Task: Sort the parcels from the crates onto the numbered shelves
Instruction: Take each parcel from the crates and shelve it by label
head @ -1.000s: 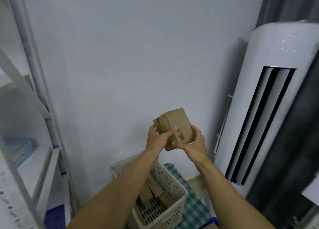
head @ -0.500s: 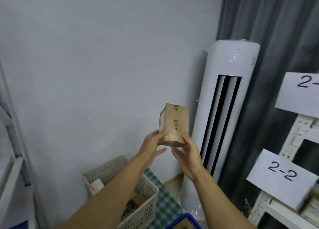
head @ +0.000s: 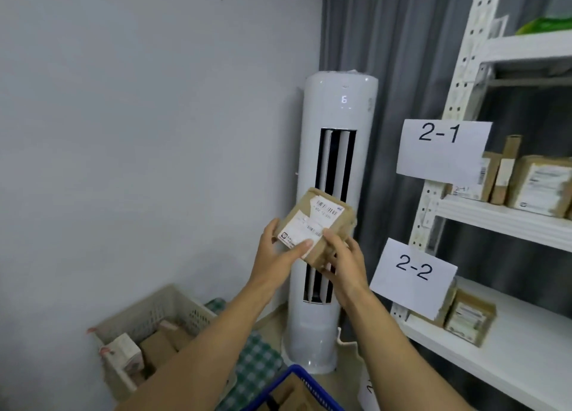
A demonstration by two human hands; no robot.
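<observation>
The parcel point(head: 318, 221) is sitting held between the left hand point(head: 272, 255) and the right hand point(head: 343, 262). A tower unit point(head: 337, 107) is standing just behind them. A crate point(head: 154, 314) is lying below and left of the hands, and the shelves point(head: 507, 221) are standing to their right.

matt cardboard parcel point(head: 318, 224) (paper label), perforated metal shelf point(head: 507, 221)
</observation>
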